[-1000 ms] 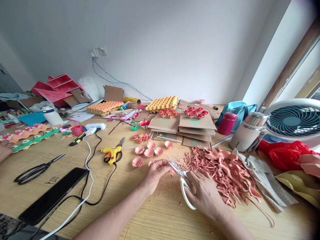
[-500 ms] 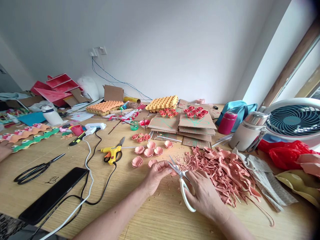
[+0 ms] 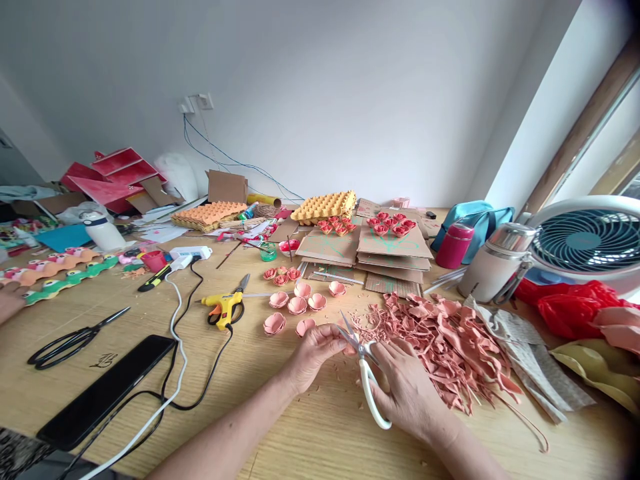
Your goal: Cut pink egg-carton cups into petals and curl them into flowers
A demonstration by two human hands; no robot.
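Observation:
My right hand grips white-handled scissors, blades pointing up and left toward my left hand. My left hand is closed in a pinch on a small pink piece, mostly hidden by the fingers, right at the blades. Several finished pink paper cups lie just beyond my left hand. A heap of pink cut scraps spreads to the right of the scissors.
A yellow glue gun, black scissors, a black phone and cables lie left. Cardboard stacks with red flowers, egg trays, a flask, a fan stand behind. Another person's hand rests far left.
Both hands have shifted slightly toward me with the scissors; one more pink cup now shows uncovered beside my left hand.

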